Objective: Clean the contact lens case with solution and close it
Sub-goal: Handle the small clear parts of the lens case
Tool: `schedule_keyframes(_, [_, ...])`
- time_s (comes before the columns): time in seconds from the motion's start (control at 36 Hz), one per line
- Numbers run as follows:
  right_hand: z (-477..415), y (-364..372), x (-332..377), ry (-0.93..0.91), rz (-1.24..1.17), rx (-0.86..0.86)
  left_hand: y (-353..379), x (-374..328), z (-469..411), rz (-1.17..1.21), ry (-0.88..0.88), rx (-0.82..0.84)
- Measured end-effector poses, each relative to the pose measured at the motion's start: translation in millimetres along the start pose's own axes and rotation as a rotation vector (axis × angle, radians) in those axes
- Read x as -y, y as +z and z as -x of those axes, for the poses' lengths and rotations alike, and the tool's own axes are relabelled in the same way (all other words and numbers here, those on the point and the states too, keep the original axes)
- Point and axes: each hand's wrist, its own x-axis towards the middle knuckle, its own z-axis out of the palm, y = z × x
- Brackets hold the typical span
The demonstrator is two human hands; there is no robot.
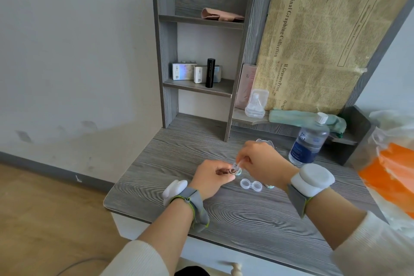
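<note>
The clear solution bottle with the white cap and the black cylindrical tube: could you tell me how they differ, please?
The clear solution bottle is see-through with a blue label; the black cylindrical tube is opaque. The bottle stands on the grey desk; the tube on the middle shelf. Both stand upright.

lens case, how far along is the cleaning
Done: the case lies open on the desk, lids off. In hand: the left hand and right hand pinch a small piece, likely a lid. Left: fitting lids; the bottle stands capped.
</note>
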Motion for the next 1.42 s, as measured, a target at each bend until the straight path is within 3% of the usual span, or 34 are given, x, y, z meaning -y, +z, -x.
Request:
schedule_keyframes(0.69, [0, 3, -4, 0.010, 0.000, -0.079, -2, -4, 4, 0.004, 0.034, 0.022])
schedule_keyframes(1.42, [37, 12, -34, 0.163, -0.050, -0.093, -1, 0, 1, 0.022, -0.020, 0.018])
